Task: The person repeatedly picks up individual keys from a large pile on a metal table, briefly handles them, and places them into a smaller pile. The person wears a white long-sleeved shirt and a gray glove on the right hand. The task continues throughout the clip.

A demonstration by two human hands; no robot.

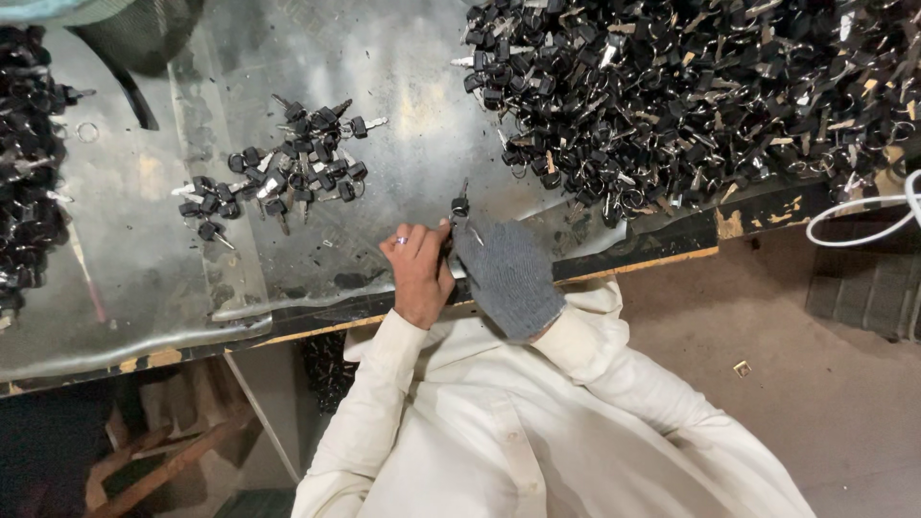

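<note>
At the far left edge of the metal-topped table (pixel 134 288), well to the left of the hands, a dark heap of black-headed keys (pixel 24 173) runs down the side. Nearer, up and to the left of the grip, a small batch of keys (pixel 278 168) lies spread on the bare sheet metal, well apart from the fingers.

The left hand (pixel 417 273) is bare, with a ring on one finger. Its fingers are curled and pinched together toward the middle, meeting the other hand at the spot where a black-headed key (pixel 460 205) stands up. That key sits right at the grip, its head just above the fingertips and its blade pointing away from the body. Both hands appear to close on its lower part, though which fingers actually press it cannot be told from this angle.

The right hand (pixel 507 278) wears a grey knitted glove and lies just beside the left, touching it, folded in around the same key. Both cream sleeves run back toward the body from the table's worn front edge.

Up and to the right of the grip, a very large pile of keys (pixel 691 96) covers the table's corner. At the far right, a white cable (pixel 854 225) loops off the edge.
</note>
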